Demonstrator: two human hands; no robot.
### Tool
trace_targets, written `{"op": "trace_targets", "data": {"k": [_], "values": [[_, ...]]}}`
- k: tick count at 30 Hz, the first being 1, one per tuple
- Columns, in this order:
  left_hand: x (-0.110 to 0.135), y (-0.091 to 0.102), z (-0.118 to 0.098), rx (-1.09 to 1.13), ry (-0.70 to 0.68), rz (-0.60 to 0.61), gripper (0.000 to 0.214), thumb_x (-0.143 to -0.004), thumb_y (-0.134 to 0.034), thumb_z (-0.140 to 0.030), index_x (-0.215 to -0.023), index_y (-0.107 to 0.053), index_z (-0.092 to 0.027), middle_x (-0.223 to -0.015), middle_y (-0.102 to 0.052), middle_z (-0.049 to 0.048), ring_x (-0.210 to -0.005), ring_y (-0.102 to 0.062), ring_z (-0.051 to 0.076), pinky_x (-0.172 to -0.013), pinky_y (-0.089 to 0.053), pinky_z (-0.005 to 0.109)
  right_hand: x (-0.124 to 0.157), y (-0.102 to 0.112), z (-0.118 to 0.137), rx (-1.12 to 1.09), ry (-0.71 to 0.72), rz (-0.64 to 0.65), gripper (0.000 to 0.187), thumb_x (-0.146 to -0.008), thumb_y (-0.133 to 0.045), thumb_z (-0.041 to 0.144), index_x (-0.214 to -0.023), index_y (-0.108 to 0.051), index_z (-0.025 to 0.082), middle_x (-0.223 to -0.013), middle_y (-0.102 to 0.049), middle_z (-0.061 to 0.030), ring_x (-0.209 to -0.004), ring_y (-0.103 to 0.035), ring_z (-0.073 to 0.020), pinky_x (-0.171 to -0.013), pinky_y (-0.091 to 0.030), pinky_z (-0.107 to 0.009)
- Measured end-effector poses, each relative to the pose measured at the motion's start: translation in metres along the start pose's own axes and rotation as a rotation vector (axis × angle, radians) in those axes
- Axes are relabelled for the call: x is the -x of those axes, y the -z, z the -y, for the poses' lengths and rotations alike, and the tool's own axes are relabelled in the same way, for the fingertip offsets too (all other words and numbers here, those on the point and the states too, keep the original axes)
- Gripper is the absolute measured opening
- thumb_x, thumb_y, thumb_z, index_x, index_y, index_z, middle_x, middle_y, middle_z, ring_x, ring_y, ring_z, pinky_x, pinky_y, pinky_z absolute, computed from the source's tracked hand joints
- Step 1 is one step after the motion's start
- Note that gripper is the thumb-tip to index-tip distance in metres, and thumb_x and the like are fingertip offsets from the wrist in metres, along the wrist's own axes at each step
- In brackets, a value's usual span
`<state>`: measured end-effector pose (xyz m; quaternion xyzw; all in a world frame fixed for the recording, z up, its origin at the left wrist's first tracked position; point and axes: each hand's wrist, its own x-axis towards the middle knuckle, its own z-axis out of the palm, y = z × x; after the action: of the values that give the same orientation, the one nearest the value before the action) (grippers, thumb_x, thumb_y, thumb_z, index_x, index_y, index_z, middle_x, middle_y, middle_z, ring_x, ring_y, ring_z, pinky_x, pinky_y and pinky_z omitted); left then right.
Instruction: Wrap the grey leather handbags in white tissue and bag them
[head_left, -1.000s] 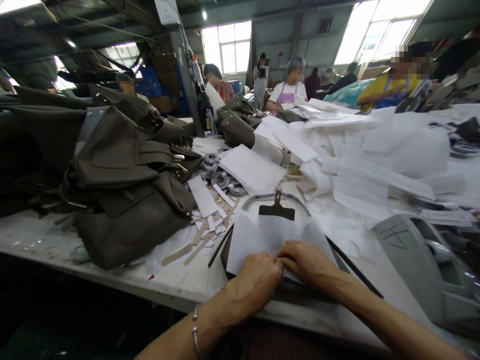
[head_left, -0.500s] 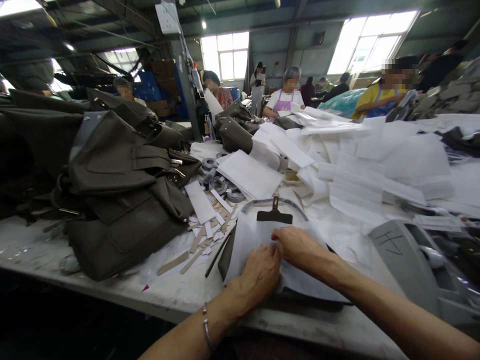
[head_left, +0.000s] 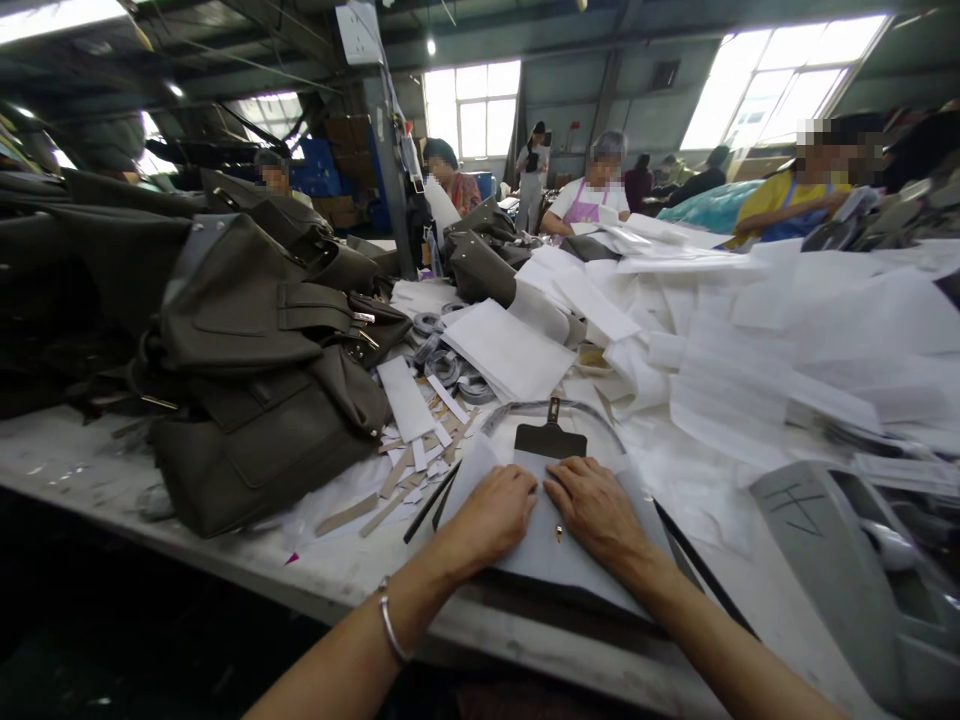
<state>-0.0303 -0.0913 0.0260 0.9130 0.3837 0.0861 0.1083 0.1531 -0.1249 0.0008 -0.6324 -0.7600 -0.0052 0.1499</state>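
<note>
A thin white sheet (head_left: 480, 545) lies over a dark bag (head_left: 686, 560) at the table's front edge. A small gold-coloured metal clasp (head_left: 559, 533) pokes through the sheet between my hands. On the left part of the sheet, my left hand (head_left: 499, 508) is closed, its fingers curled together against the paper. My right hand (head_left: 596, 505) lies on the right part, open, with its fingers stretched out. Just beyond them is a dark flap tab (head_left: 551, 441) with metal hardware, inside the arc of a wrapped handle (head_left: 600, 412).
Dark leather bags (head_left: 270, 450) are heaped at left. Paper strips (head_left: 405, 475), wrapped coils (head_left: 446, 368) and stacked white sheets (head_left: 510, 350) lie beyond my hands. A grey plastic tray (head_left: 814, 530) stands at right. Several people work across the table.
My hands were together at the middle of the sheet; they have moved apart. The clasp now shows between them. My right fingers have straightened onto the paper. The view has shifted slightly left.
</note>
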Motion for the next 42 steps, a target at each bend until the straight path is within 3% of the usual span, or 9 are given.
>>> {"op": "trace_targets", "data": {"k": [4, 9, 13, 21, 26, 34, 42], "values": [[-0.01, 0.0, 0.007, -0.095, 0.016, -0.022, 0.017, -0.098, -0.05, -0.027, -0.096, -0.062, -0.015, -0.102, -0.065, 0.0113, -0.1, -0.059, 0.026, -0.088, -0.047, 0.04, 0.0, 0.001, 0.002, 0.031, 0.009, -0.014, 0.023, -0.098, -0.052, 0.034, -0.11, -0.067, 0.022, -0.104, -0.068, -0.0058, -0.098, -0.059, -0.0219, -0.086, -0.041, -0.034], [-0.006, -0.017, 0.005, -0.17, -0.012, -0.092, 0.024, -0.097, -0.054, -0.037, -0.108, -0.06, -0.017, -0.112, -0.064, 0.0087, -0.115, -0.054, 0.026, -0.107, -0.032, 0.048, 0.003, 0.004, 0.005, 0.105, 0.01, -0.001, 0.021, -0.098, -0.053, 0.034, -0.104, -0.068, 0.022, -0.099, -0.069, -0.0063, -0.094, -0.06, -0.0231, -0.079, -0.039, -0.035], [-0.004, -0.023, 0.008, -0.169, -0.023, -0.172, 0.027, -0.099, -0.05, -0.042, -0.098, -0.062, -0.018, -0.097, -0.065, 0.0046, -0.099, -0.059, 0.022, -0.103, -0.035, 0.044, 0.002, 0.007, 0.006, 0.094, 0.0, 0.006, 0.026, -0.1, -0.049, 0.038, -0.092, -0.069, 0.022, -0.088, -0.069, -0.0049, -0.088, -0.061, -0.023, -0.076, -0.036, -0.035], [-0.008, -0.02, 0.006, -0.159, -0.005, -0.229, 0.036, -0.101, -0.041, -0.047, -0.09, -0.059, -0.018, -0.09, -0.062, 0.0052, -0.091, -0.055, 0.023, -0.088, -0.039, 0.041, -0.004, 0.0, 0.002, 0.084, -0.019, 0.059, 0.035, -0.102, -0.042, 0.039, -0.082, -0.065, 0.022, -0.08, -0.069, -0.0037, -0.08, -0.061, -0.0235, -0.072, -0.03, -0.036], [-0.008, -0.02, 0.008, -0.122, -0.022, -0.246, 0.032, -0.102, -0.042, -0.041, -0.086, -0.058, -0.019, -0.09, -0.063, 0.0042, -0.092, -0.055, 0.022, -0.09, -0.038, 0.04, 0.0, 0.0, 0.004, 0.07, -0.012, -0.044, 0.035, -0.102, -0.043, 0.039, -0.076, -0.061, 0.022, -0.08, -0.066, -0.0042, -0.083, -0.057, -0.0248, -0.076, -0.031, -0.037], [-0.008, -0.024, 0.011, -0.108, -0.034, -0.272, 0.037, -0.102, -0.038, -0.047, -0.086, -0.057, -0.019, -0.085, -0.063, 0.0032, -0.087, -0.056, 0.022, -0.09, -0.038, 0.04, 0.005, -0.002, 0.006, 0.153, -0.013, -0.136, 0.035, -0.1, -0.046, 0.042, -0.072, -0.056, 0.022, -0.07, -0.064, -0.0045, -0.072, -0.06, -0.0233, -0.072, -0.033, -0.036], [-0.015, -0.025, 0.01, -0.156, -0.006, -0.194, 0.028, -0.099, -0.048, -0.043, -0.088, -0.058, -0.019, -0.085, -0.065, 0.0036, -0.086, -0.059, 0.022, -0.084, -0.039, 0.039, -0.004, -0.004, 0.003, 0.113, -0.231, 0.083, 0.036, -0.1, -0.039, 0.052, -0.092, -0.055, 0.021, -0.067, -0.069, -0.0044, -0.062, -0.068, -0.0235, -0.054, -0.032, -0.031]]}}
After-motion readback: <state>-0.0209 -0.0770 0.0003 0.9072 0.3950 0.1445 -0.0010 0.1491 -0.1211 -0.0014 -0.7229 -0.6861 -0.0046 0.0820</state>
